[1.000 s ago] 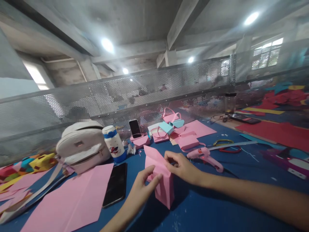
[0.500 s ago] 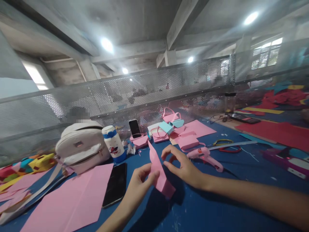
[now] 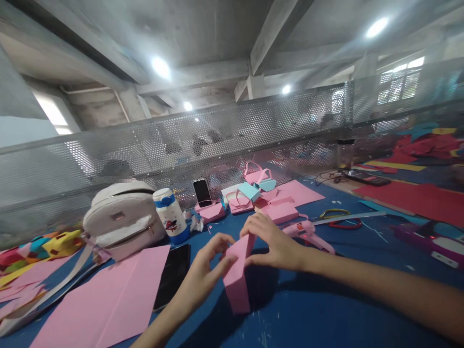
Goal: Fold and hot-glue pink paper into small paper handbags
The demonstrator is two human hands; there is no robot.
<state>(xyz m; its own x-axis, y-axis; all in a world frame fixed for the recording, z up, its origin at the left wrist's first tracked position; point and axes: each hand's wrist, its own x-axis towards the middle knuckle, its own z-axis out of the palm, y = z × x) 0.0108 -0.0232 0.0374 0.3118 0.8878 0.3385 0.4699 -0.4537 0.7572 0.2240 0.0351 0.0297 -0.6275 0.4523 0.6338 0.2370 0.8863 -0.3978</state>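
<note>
A folded pink paper box (image 3: 237, 285) is held over the blue table, its narrow side turned towards me. My left hand (image 3: 210, 263) pinches its left side, thumb on the near face and fingers behind. At the upper right edge of the box my right hand (image 3: 270, 244) curls round it, fingers over the top and thumb against the side. The far faces of the box are hidden. Just beyond my right hand lie a pink glue gun (image 3: 308, 234) and a pink paper bag (image 3: 281, 211).
Pink sheets (image 3: 105, 299), a black phone (image 3: 173, 275), a white backpack (image 3: 121, 217) and a bottle (image 3: 171, 217) stand or lie left. Small paper bags (image 3: 242, 200) sit by the perforated metal screen (image 3: 232, 130). Scissors (image 3: 340, 220) and a purple device (image 3: 431, 244) are right.
The pink paper piece has turned, so its box-like side faces me. My right hand has moved left from beside it and closed on its upper edge. The left hand keeps its hold.
</note>
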